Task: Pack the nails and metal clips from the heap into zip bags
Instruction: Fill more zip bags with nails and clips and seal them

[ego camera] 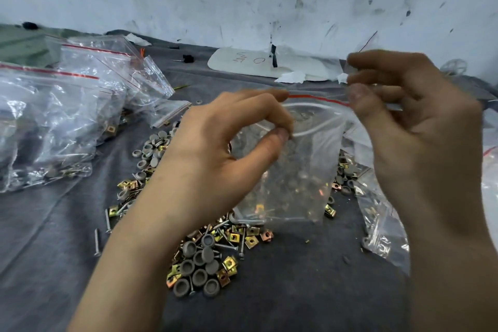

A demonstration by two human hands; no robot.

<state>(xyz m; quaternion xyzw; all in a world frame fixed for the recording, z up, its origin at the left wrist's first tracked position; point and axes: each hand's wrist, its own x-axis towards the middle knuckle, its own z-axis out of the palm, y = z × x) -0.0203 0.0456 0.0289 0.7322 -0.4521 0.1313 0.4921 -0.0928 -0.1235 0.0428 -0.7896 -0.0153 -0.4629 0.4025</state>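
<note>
A clear zip bag (296, 170) with a red strip along its mouth hangs upright above the heap, and a few nails and clips lie in its bottom. My left hand (215, 151) pinches the left end of the mouth between thumb and forefinger. My right hand (412, 127) pinches the right end of the mouth. The mouth gapes between the two hands. Under the bag spreads the heap (210, 256) of grey round caps, brass-coloured metal clips and long nails on a dark grey cloth.
Several filled zip bags (67, 105) are piled at the left. More bags (382, 224) lie at the right edge, partly behind my right hand. A white board (242, 62) with writing lies by the scuffed wall. Loose nails (97, 242) lie left of the heap.
</note>
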